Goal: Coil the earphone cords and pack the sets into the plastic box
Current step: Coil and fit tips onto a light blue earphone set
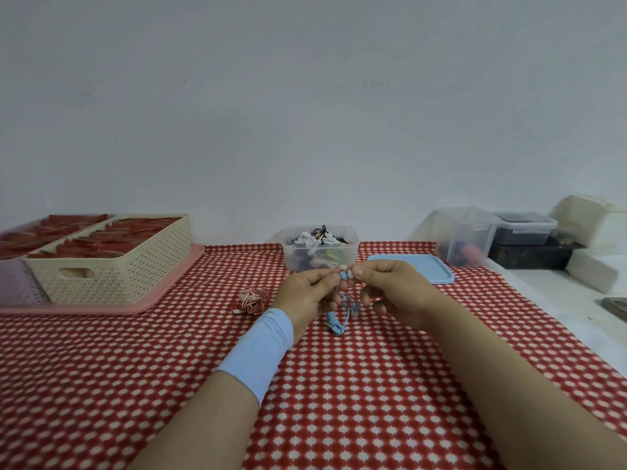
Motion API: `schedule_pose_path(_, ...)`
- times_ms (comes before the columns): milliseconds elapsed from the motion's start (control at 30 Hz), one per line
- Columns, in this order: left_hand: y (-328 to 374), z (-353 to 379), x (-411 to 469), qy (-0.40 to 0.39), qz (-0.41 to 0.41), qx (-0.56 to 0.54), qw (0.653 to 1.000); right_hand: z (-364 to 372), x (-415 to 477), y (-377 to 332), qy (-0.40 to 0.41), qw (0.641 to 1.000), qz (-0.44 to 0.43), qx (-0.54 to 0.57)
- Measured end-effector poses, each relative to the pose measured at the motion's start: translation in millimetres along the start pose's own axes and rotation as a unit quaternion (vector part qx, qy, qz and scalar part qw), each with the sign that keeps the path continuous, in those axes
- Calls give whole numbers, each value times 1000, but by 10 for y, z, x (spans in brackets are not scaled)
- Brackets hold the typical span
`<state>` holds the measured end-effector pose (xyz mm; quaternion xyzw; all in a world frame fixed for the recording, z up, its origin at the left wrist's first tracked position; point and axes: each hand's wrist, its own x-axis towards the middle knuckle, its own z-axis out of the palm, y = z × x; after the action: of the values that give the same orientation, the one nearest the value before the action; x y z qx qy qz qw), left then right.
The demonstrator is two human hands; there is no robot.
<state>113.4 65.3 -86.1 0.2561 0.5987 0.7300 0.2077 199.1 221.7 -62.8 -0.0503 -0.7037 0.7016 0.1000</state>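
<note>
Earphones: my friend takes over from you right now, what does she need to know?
Left hand and right hand: both pinch the blue earphones, partly coiled, above the cloth.
Red-and-white earphones lie bundled on the cloth, left of the hands.
Plastic box is open with several sets inside; its blue lid lies to its right.
Left: finish the blue coil, pack both sets.

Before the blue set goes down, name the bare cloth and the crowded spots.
Bare: the checkered cloth between the pink tray and the left forearm, and between the cream basket and the plastic box. Crowded: right of the box, by the blue lid and clear containers.
</note>
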Motion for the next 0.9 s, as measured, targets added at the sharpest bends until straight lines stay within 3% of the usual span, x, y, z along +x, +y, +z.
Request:
schedule_pose_path(567,13,-28,-29,-23,5,50,998,8,-5,5,1,999,-1,-35)
schedule_pose_path(733,26,-70,-26,-20,28,126,991,-16,15,26,-12,998,41,-41)
schedule_pose_path(900,18,-33,1,9,23,107,994,-6,14,23,16,999,24,-14)
